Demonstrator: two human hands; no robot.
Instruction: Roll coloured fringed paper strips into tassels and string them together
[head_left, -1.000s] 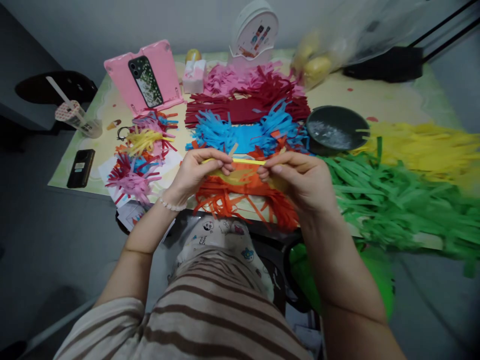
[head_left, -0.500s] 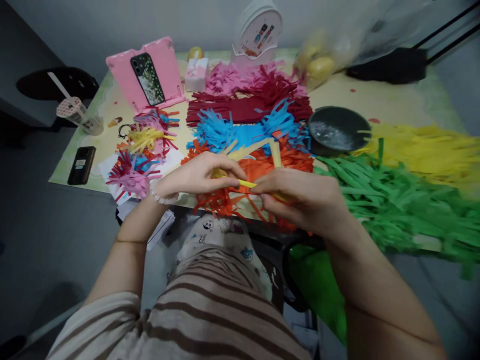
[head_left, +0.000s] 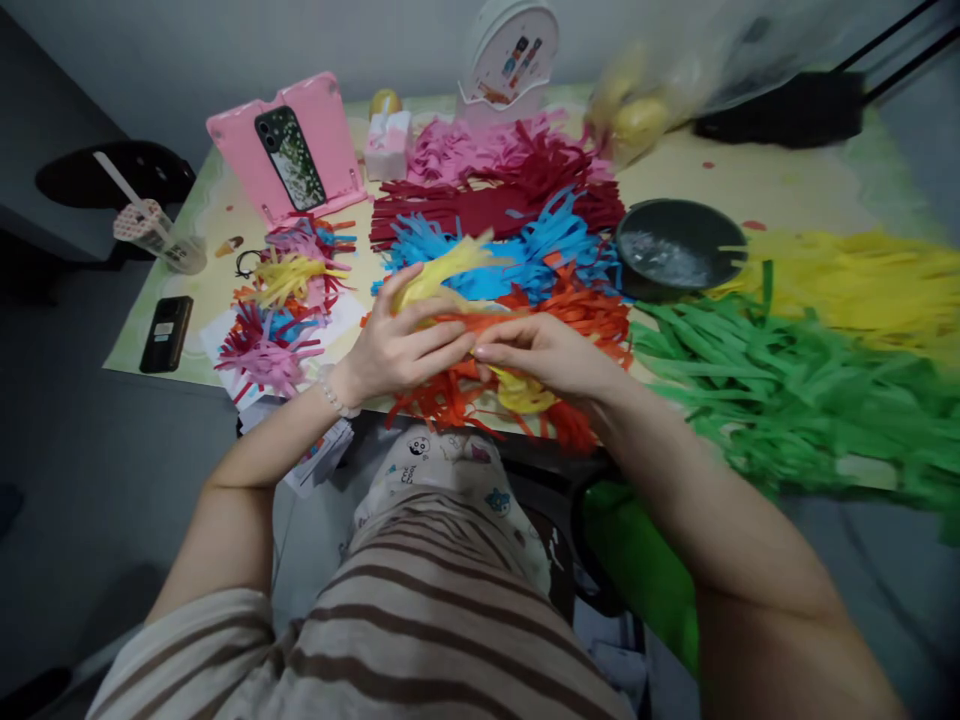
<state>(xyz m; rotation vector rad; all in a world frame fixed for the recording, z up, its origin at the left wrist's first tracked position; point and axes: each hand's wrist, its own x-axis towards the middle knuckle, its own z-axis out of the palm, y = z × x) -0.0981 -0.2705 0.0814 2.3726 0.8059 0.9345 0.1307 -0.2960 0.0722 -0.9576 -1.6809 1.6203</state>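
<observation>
Yellow fringed paper (head_left: 450, 268) is bunched between my two hands, its loose strips fanning out above my left fingers and more of it hanging below my right hand. My left hand (head_left: 397, 348) is closed around the bunch. Thumb and fingers of my right hand (head_left: 551, 358) pinch the yellow paper, close against the left fingertips; the exact grip is partly hidden. Right under both hands lies orange fringed paper (head_left: 600, 310). Just beyond it are blue fringed paper (head_left: 495, 270) and dark red fringed paper (head_left: 480, 208).
Finished-looking multicoloured tassels (head_left: 274, 350) lie left, near a phone (head_left: 166, 333) and a lidded cup (head_left: 161, 238). A pink tablet case (head_left: 337, 130) stands behind. Rightward are a dark bowl (head_left: 679, 245), green fringed paper (head_left: 810, 400) and yellow fringed paper (head_left: 862, 290).
The yellow strip stretched between my hands is now gathered into a bunch. My right hand has moved left against my left hand, whose fingers have lifted and turned upward around the paper.
</observation>
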